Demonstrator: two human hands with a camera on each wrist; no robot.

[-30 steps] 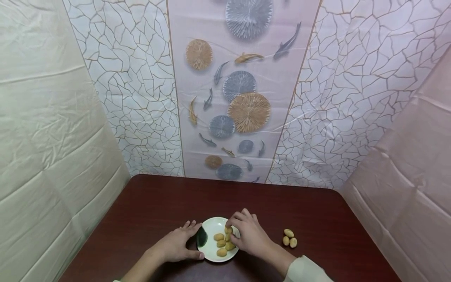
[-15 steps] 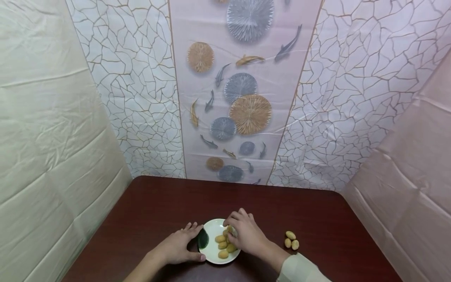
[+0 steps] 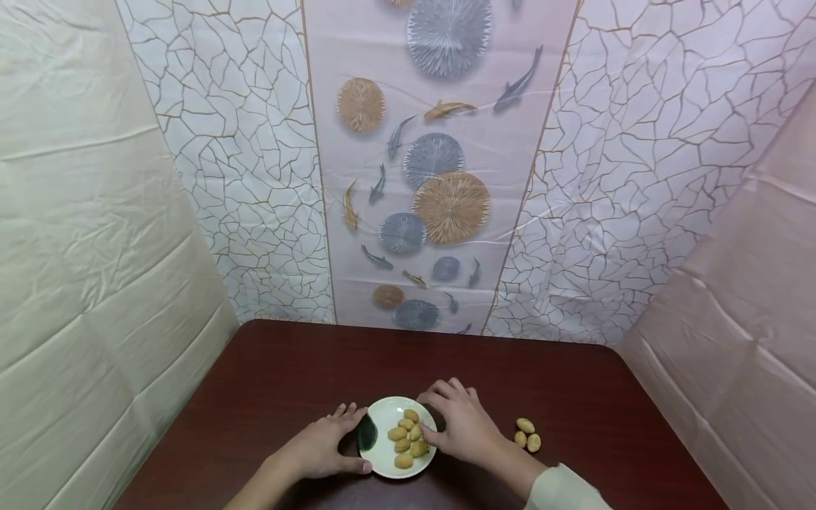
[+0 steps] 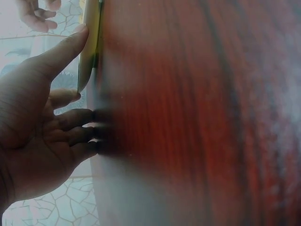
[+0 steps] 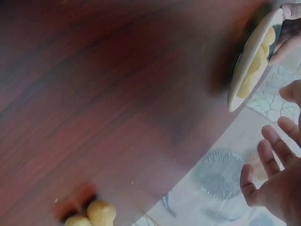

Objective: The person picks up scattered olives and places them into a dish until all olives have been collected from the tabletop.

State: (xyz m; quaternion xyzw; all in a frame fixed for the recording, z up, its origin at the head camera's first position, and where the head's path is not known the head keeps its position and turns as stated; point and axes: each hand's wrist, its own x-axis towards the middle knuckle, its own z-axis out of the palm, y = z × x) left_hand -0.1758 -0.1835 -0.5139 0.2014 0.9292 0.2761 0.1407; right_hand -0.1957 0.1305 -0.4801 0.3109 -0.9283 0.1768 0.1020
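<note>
A round white plate [image 3: 382, 462] with a dark green patch on its left side bears several small oval yellow-brown fruits [image 3: 403, 445]. My left hand [image 3: 321, 445] lies along the plate's left side, its fairly straight thumb and index finger touching the rim. In the left wrist view the other fingertips [image 4: 84, 134] come down at the table surface. Over the plate's right rim is my right hand [image 3: 468, 425], fingers spread and holding nothing. Its thumb tip [image 3: 428, 433] overlaps the plate beside the fruits.
Three more of the oval fruits [image 3: 526, 435] sit in a cluster on the dark red-brown table [image 3: 306, 361], right of the right forearm. A patterned cloth [image 3: 408, 269] hangs behind the table, with pale cloth walls [image 3: 95, 304] at both sides.
My right fingers were bent close at the fruits on the plate. They have since spread and drawn back to the right, uncovering those fruits. The left hand stays at the plate's rim.
</note>
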